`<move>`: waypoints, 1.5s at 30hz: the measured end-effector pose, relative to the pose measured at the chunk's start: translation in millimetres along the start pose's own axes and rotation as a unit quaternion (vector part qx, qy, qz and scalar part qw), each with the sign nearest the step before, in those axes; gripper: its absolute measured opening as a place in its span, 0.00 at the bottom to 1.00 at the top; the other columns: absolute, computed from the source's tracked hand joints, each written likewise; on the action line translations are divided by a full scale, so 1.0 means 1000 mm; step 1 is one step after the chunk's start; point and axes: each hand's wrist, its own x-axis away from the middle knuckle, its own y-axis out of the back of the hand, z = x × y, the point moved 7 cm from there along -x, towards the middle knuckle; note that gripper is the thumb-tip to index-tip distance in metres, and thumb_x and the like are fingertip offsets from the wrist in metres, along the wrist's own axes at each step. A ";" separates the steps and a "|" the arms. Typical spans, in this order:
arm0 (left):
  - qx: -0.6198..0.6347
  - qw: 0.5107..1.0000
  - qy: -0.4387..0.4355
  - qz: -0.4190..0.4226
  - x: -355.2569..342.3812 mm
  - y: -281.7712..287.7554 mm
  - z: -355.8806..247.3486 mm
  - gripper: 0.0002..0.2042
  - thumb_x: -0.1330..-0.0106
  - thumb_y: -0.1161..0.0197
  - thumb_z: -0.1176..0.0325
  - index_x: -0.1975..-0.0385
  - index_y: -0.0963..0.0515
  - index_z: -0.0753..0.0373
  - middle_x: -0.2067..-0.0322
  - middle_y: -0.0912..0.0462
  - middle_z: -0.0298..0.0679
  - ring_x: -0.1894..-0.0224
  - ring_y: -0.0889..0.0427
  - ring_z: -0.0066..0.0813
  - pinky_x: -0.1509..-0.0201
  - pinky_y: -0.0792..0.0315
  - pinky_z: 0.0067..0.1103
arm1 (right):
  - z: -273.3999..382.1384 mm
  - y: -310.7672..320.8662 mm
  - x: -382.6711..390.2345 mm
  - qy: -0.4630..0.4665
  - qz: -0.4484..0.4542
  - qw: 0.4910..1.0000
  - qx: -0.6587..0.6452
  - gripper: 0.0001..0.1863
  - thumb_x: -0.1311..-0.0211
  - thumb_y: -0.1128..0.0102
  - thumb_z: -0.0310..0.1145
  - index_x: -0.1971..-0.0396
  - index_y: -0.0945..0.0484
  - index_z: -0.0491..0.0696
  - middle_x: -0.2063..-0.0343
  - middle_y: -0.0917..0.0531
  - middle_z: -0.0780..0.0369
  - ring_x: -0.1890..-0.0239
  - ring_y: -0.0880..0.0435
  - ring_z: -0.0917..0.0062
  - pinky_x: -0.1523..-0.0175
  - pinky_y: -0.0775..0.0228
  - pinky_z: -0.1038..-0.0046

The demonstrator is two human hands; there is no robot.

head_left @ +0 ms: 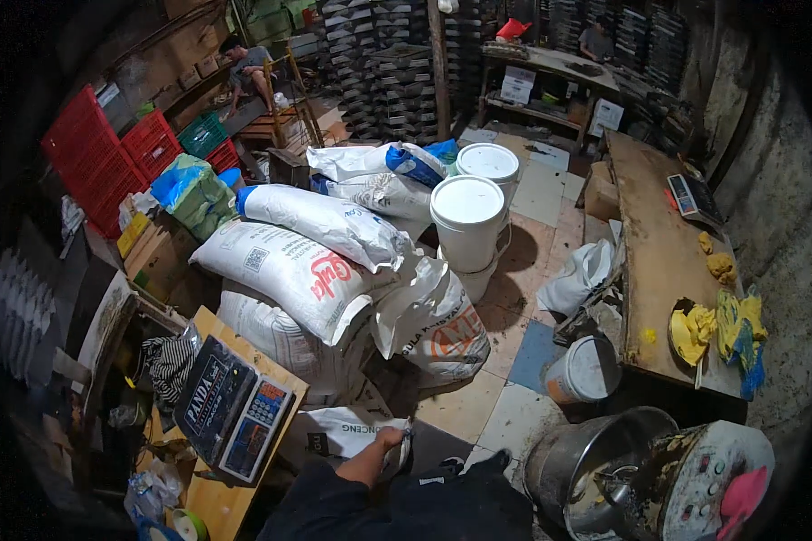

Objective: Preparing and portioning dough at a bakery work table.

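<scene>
In the head view, one hand is reaching down from the lower edge and pinching the edge of a flat white sack lying on the floor by the digital scale. I cannot tell which hand it is. The sack is looking soft, floppy and light; its edge is best to grab. The other hand is hiding out of sight.

We see white sacks piled on the tiled floor, two stacked white buckets behind them, a scale on a wooden surface, red crates far left, and a steel mixer bowl lower right.
</scene>
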 end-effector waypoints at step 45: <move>0.334 0.909 -0.233 0.086 -0.521 0.335 -0.734 0.10 0.42 0.44 0.79 0.60 0.26 0.64 0.72 0.23 0.31 0.67 0.25 0.17 0.60 0.30 0.16 | 0.466 -0.653 -0.466 0.218 0.190 0.949 -0.125 0.03 0.51 0.41 0.20 0.76 0.26 0.42 0.73 0.29 0.61 0.81 0.29 0.79 0.74 0.37 0.79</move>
